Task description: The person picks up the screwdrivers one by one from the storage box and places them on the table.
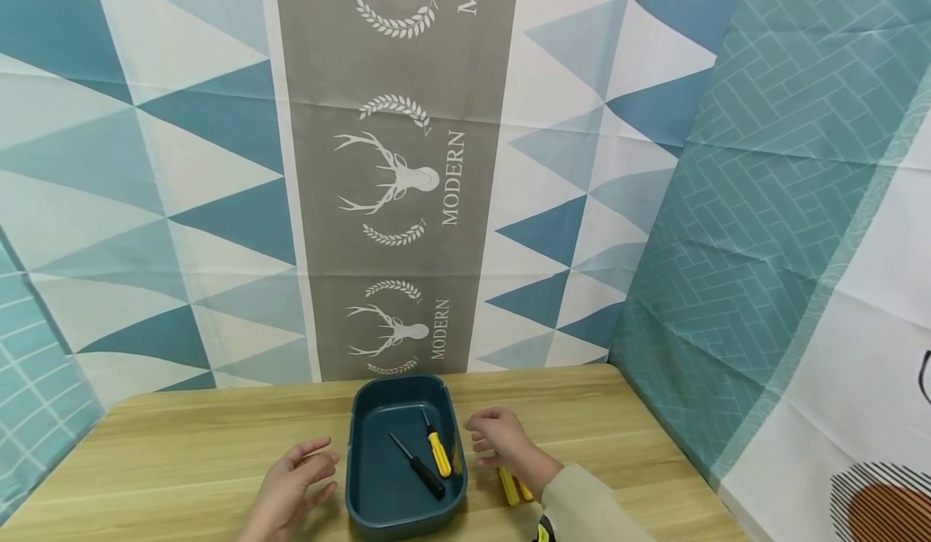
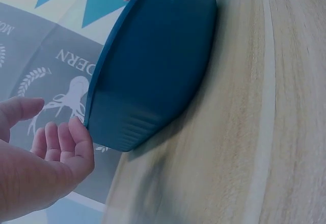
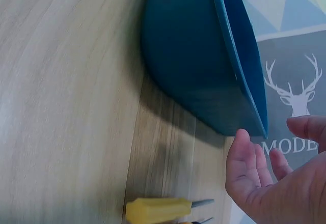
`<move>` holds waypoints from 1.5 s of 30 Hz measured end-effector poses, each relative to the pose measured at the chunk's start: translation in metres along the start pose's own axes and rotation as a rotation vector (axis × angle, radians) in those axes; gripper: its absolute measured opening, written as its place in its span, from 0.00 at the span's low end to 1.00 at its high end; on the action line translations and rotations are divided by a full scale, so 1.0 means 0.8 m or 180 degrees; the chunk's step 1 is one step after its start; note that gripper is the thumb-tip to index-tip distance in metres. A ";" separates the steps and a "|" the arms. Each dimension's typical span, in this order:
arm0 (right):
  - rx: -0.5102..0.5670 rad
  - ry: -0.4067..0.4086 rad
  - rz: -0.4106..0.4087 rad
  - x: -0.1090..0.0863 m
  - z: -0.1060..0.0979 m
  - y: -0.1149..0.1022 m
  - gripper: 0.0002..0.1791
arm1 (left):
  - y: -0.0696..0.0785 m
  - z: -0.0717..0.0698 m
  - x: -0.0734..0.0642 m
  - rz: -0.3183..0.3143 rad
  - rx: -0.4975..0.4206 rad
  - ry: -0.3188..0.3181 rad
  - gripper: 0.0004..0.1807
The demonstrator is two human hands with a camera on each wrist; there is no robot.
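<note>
A dark blue rectangular bin (image 1: 374, 453) stands on the table in the head view. A black-handled screwdriver (image 1: 427, 477) and a yellow-handled screwdriver (image 1: 440, 453) lie on its floor. My left hand (image 1: 294, 481) is beside the bin's left side, fingers loosely bent and holding nothing. On the other side, my right hand (image 1: 503, 439) hovers near the rim, also holding nothing. Whether its fingertips touch the bin (image 3: 193, 56) cannot be told. Under the right wrist lies another yellow-handled screwdriver (image 3: 158, 210), with a second yellow handle (image 1: 525, 491) next to it, partly hidden by the arm.
The wood-grain table (image 1: 218, 437) runs back to a patterned cloth wall (image 1: 393, 227). A teal cloth (image 1: 727, 283) closes off the right side. The bin sits near the table's back edge.
</note>
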State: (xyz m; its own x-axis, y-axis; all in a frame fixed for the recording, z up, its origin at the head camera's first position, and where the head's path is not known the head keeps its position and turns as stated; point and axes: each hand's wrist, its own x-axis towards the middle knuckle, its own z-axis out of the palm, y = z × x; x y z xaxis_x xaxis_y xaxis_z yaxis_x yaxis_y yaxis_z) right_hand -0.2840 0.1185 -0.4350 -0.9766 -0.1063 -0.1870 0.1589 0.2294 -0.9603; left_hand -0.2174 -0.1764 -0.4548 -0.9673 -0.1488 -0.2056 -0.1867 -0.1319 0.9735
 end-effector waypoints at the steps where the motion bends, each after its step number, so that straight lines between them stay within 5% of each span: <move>1: 0.0000 -0.0005 0.0005 0.000 0.002 0.000 0.23 | 0.001 0.000 -0.001 0.0006 0.0015 0.0004 0.29; 10: -0.0108 -0.0018 0.0077 0.003 0.016 -0.002 0.20 | 0.008 0.004 -0.005 0.0035 0.0103 -0.0013 0.32; 25: -0.0234 0.0025 0.0226 0.008 0.026 -0.006 0.19 | 0.026 0.037 -0.006 0.0417 0.0175 -0.0145 0.28; 45: -0.0205 -0.0032 0.0243 0.009 0.031 -0.005 0.18 | 0.024 0.077 -0.002 0.0369 0.0504 -0.0234 0.27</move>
State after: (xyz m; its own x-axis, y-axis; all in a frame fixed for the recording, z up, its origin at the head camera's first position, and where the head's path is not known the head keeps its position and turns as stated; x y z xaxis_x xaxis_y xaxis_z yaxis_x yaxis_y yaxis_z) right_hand -0.2880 0.0931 -0.4375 -0.9604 -0.0958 -0.2617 0.2230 0.2989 -0.9279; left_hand -0.2302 -0.1185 -0.4297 -0.9927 -0.0812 -0.0892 -0.0926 0.0386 0.9950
